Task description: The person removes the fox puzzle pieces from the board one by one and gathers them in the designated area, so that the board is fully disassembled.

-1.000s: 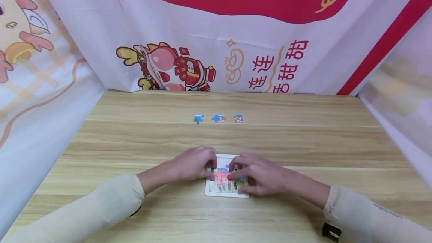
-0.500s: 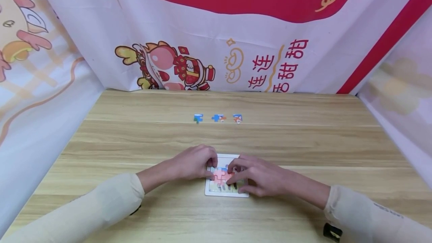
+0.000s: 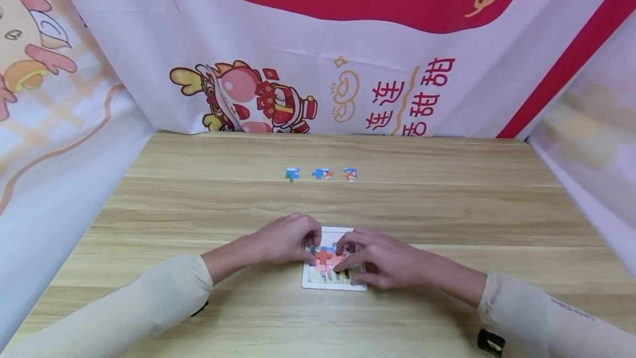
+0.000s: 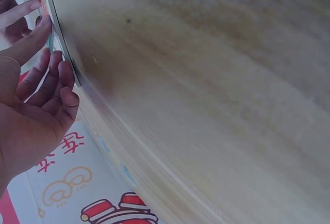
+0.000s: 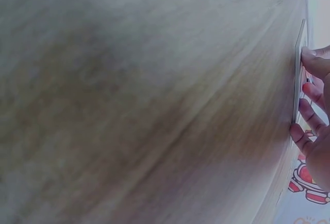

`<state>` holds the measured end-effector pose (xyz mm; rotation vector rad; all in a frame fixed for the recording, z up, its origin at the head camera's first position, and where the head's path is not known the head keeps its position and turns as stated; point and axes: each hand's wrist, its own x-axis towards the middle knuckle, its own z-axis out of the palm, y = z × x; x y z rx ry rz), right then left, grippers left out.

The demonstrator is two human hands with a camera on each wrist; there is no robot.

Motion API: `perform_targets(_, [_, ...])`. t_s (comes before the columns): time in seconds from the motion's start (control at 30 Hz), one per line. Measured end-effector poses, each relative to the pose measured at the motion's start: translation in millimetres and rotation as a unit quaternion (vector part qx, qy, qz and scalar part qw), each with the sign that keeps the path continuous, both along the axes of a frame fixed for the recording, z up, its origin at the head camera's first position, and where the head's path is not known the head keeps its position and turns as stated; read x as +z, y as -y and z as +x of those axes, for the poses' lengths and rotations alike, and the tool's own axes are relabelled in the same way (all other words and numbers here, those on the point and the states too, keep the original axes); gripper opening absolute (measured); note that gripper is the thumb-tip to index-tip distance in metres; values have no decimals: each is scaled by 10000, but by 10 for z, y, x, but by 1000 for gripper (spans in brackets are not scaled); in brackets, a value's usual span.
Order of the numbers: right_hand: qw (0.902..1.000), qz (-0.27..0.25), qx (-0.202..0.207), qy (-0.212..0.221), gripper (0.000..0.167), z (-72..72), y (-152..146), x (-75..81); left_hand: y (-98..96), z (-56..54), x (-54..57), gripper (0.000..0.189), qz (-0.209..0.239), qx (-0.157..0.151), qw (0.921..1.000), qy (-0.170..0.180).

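A white-framed jigsaw tray (image 3: pixel 334 287) lies near the middle front of the table, its lower part filled with fitted pieces. At its left side, my left hand (image 3: pixel 290 240) pinches a puzzle piece between thumb and fingertips; an orange-red part (image 3: pixel 323 258) shows in the head view, and the fingers cover much of the rest. My right hand (image 3: pixel 390 257) spreads over the tray's right half, fingertips resting on the pieces and thumb at the lower right rim. In the left wrist view, the left hand (image 4: pixel 38 105) is beside the tray's thin edge. The right wrist view shows the right hand (image 5: pixel 317 115) against the tray.
Three loose puzzle pieces lie in a row farther back: a blue-green one (image 3: pixel 292 174), a blue and orange one (image 3: pixel 323 174) and one with a fox face (image 3: pixel 350 174). The wooden table (image 3: pixel 223 314) ends at a printed cloth (image 3: pixel 298 37) behind, with cloth sides too.
The orange-red part by the left fingertips looks brighter and has shifted slightly. The right index finger has moved a little down across the pieces. Both arms stay almost still.
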<state>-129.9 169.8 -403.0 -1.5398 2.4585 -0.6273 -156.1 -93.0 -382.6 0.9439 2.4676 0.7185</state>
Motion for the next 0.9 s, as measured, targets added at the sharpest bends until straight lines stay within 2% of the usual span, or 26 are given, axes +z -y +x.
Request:
perform_targets(0.23, [9991,-18,-215,363,30,-4,-4,-8,30,-38,22,21,233,-144,9991,308])
perform_targets(0.47, [9961,-69,-408,773,30,-1,26,25,69,-58,22,20,562,-411,9970,339])
perform_targets(0.67, [9937,-77,-491,1009,29,-14,46,44,73,-50,44,19,655,-391,9960,475])
perform_targets(0.9, [9931,12,-525,1045,29,-34,48,50,66,-32,61,20,685,-393,9958,456])
